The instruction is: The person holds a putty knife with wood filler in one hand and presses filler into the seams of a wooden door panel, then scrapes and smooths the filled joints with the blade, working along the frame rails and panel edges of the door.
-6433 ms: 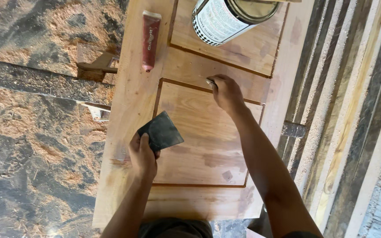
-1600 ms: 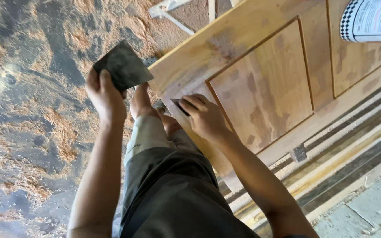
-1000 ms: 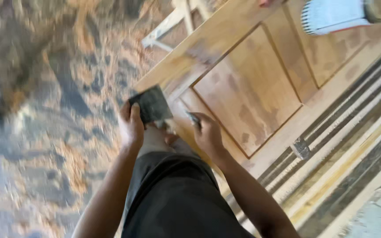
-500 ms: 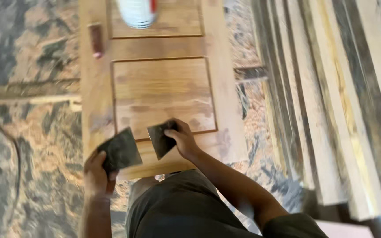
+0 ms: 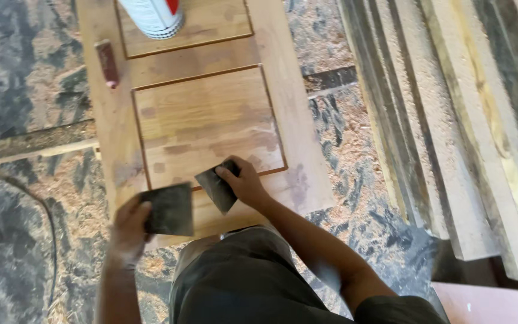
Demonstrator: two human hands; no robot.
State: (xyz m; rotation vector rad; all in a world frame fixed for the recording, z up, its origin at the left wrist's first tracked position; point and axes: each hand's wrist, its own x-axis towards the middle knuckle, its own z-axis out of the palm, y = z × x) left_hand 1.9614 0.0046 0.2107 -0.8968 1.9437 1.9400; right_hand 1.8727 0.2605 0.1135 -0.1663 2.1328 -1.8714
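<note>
A panelled wooden door (image 5: pixel 205 120) lies flat in front of me. My left hand (image 5: pixel 128 228) grips a dark square sheet of sandpaper (image 5: pixel 166 209) over the door's near edge. My right hand (image 5: pixel 248 183) holds a second dark piece of sandpaper (image 5: pixel 216 186) against the lower border of the recessed panel. My knee in dark trousers (image 5: pixel 241 276) is just below the door's near edge.
A white and red can (image 5: pixel 153 15) stands on the far panel. A small reddish-brown tube (image 5: pixel 108 63) lies on the door's left rail. Long planks (image 5: pixel 451 120) are stacked at the right. Sawdust covers the floor, and a dark cable (image 5: pixel 37 210) curves at left.
The view swung from the floor back over the door. What was one sheet in my left hand is now two pieces, one in each hand, low on the door.
</note>
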